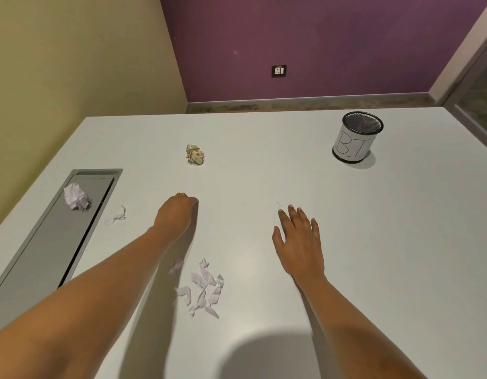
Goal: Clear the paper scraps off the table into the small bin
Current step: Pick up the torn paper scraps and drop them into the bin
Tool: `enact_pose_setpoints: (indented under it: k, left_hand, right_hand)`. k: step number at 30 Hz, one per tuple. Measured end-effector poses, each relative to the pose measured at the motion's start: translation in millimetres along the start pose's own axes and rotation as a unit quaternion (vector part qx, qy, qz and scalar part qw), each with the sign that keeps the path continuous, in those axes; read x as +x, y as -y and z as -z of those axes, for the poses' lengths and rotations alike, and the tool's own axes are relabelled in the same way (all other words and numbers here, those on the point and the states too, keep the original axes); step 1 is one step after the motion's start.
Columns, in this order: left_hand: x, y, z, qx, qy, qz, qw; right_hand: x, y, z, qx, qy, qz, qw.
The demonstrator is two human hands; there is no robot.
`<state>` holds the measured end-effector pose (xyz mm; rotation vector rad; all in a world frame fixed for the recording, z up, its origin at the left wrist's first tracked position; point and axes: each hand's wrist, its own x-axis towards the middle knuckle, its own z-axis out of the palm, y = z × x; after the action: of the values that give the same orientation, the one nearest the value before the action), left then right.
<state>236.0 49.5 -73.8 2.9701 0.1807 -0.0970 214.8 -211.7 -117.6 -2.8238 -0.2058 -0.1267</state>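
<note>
A small mesh bin [357, 138] with a white paper label stands at the far right of the white table [264, 173]. A beige crumpled ball [195, 154] lies far centre. A white crumpled ball [76, 196] sits on the grey hatch at left, with a twisted scrap [115, 216] beside it. Several torn strips [204, 288] lie near me, partly under my left forearm. My left hand [176, 212] reaches over the table centre with fingers curled down and hidden. My right hand [299, 242] hovers flat with fingers spread, next to a tiny scrap [278, 205].
A grey recessed cable hatch [53, 242] runs along the table's left side. The table's far edge meets a yellow wall and a purple wall with a socket [279, 70]. A glass door frame stands at far right.
</note>
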Motion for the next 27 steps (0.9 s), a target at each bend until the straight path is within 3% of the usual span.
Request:
enact_pose_setpoints:
  k: [13,17,22,27]
  left_hand:
    - [-6,-8,-4,-0.032,-0.060,-0.003,0.998]
    - [0,-9,2,-0.104,-0.078,0.060,0.990]
    - [7,0,15,-0.235,-0.111,0.160,0.952]
    - [27,-25,22,-0.281,-0.106,0.119,0.946]
  right_hand:
    - [0,-1,-2,-0.011,-0.014,-0.003,1.000]
    - [0,-1,-2,-0.006,-0.008,-0.002,1.000]
    - [1,2,0,-0.018,-0.013,-0.015,1.000]
    - [0,2,0,-0.007,-0.011,-0.011,1.000]
